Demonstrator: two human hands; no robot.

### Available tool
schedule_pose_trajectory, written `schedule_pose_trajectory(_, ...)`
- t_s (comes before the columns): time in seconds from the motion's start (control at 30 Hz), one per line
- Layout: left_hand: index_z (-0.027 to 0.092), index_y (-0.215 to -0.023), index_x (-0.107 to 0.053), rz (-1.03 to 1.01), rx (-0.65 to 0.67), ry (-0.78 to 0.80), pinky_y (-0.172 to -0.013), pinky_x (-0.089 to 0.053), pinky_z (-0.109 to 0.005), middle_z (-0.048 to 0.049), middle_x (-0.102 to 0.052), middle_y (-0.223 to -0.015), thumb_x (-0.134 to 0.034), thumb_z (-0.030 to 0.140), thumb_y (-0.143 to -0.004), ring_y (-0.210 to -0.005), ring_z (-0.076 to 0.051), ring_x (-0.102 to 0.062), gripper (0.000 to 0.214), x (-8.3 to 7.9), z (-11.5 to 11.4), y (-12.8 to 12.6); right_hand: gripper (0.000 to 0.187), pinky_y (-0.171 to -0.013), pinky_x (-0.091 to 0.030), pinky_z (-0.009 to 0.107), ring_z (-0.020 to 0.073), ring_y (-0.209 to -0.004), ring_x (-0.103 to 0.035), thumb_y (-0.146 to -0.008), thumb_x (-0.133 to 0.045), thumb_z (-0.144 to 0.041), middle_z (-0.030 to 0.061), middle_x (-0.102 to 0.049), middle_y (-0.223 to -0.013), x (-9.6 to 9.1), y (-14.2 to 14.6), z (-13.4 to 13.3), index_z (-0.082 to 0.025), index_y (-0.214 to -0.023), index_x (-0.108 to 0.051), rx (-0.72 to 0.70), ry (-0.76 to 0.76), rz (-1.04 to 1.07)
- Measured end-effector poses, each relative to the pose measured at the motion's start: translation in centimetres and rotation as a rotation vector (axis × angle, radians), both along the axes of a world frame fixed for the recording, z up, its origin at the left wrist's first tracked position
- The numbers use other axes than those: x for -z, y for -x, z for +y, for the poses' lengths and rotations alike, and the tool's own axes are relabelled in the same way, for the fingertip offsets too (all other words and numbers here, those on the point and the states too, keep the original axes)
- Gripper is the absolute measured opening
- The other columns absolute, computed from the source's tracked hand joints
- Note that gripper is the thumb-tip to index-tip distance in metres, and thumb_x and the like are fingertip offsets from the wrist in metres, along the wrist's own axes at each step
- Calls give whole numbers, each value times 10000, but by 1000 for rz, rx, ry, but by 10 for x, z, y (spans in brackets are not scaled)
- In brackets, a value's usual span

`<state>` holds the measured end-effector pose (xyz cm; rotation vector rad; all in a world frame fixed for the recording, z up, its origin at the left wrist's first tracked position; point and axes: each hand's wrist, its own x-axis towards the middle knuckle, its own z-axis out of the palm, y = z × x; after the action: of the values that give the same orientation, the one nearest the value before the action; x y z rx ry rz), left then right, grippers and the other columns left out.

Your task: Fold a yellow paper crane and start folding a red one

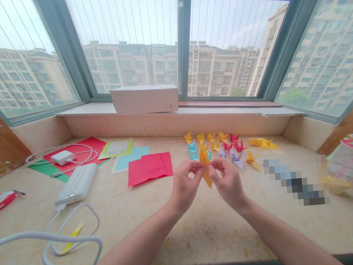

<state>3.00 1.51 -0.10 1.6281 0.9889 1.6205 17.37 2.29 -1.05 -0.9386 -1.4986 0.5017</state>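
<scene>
Both my hands are raised over the beige stone counter (178,227), pinching a folded orange paper piece (205,163) between them. My left hand (185,185) grips its left side with thumb and fingers closed. My right hand (228,181) pinches its right side the same way. The paper is a narrow, pointed shape standing upright. Just behind it lie several finished paper cranes (227,144) in yellow, red, blue and purple.
Red paper sheets (149,168) lie left of my hands, with blue, green and yellow sheets (125,155) beyond. A white power bank (76,183) with looping cable and a charger (62,157) sit at left. A white box (145,99) rests on the sill. A plastic container (352,160) stands at right.
</scene>
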Motion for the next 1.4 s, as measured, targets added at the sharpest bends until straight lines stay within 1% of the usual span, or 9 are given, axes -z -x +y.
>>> schedule_pose_trajectory(0.1, 197, -865, -715, 65, -24, -65, -746, -515, -277, -50, -686, -860, -659, 230, -847, -792, -166, -647, 67, -1, -2, 0, 55, -699, -549, 340, 200, -733, -665, -853, -621, -256, 39, -685, -794, 0, -1, -1, -203, -867, -620, 41, -56, -56)
schedule_pose_trajectory(0.3, 183, -862, -704, 52, -61, -70, -736, -526, -269, -46, -680, -833, -662, 230, -849, -792, -169, -655, 64, 1, 1, 1, 61, -804, -518, 344, 205, -885, -656, -902, -592, -234, 47, -693, -912, -8, -1, -5, -219, -892, -650, -45, -215, -190)
schedule_pose_trajectory(0.53, 154, -894, -707, 26, -3, -55, -737, -539, -275, -64, -667, -853, -639, 290, -874, -804, -171, -659, 154, -2, -3, 0, 92, -816, -513, 350, 206, -889, -649, -917, -586, -233, 57, -680, -931, -10, -2, -2, -221, -945, -673, -55, -218, -195)
schedule_pose_trajectory(0.67, 153, -900, -699, -70, 40, 29, -758, -541, -289, -71, -685, -883, -688, 298, -837, -825, -181, -669, 159, -1, -1, -1, 80, -804, -510, 345, 207, -894, -643, -904, -604, -245, 54, -681, -933, -7, 0, -1, -233, -938, -675, -74, -175, -137)
schedule_pose_trajectory(0.8, 167, -961, -647, -201, 78, 104, -771, -518, -269, -42, -700, -850, -709, 274, -817, -809, -156, -663, 189, -3, 3, -1, 111, -813, -509, 342, 195, -893, -646, -911, -601, -296, 47, -689, -958, -4, 3, 1, -254, -995, -659, -168, -20, 60)
schedule_pose_trajectory(0.93, 197, -1068, -560, -334, 90, 152, -719, -493, -228, 21, -678, -757, -757, 247, -771, -730, -121, -642, 360, -8, 3, -1, 321, -763, -518, 297, 155, -790, -660, -852, -686, -318, -19, -679, -831, -8, 4, 5, -296, -1136, -539, -320, 146, 345)
schedule_pose_trajectory(1.0, 181, -1053, -585, -347, 118, 185, -703, -488, -224, 11, -681, -765, -759, 262, -768, -724, -120, -635, 344, -10, 2, 0, 374, -734, -521, 273, 148, -760, -664, -802, -738, -330, -34, -667, -777, -11, 3, 6, -283, -1122, -551, -362, 215, 401)
schedule_pose_trajectory(1.2, 135, -915, -697, -231, 152, 214, -762, -504, -270, -60, -729, -853, -703, 327, -814, -808, -173, -665, 216, -9, 4, 1, 388, -750, -545, 311, 186, -782, -697, -737, -785, -392, 16, -723, -801, -11, 1, 8, -219, -1061, -660, -406, 358, 349)
schedule_pose_trajectory(1.4, 132, -943, -708, -104, 163, 209, -753, -517, -287, -82, -740, -890, -661, 325, -840, -820, -198, -686, 224, -6, 2, -1, 335, -806, -532, 354, 225, -835, -700, -785, -701, -501, 65, -762, -866, -13, -3, 10, -187, -894, -739, -314, 308, 248)
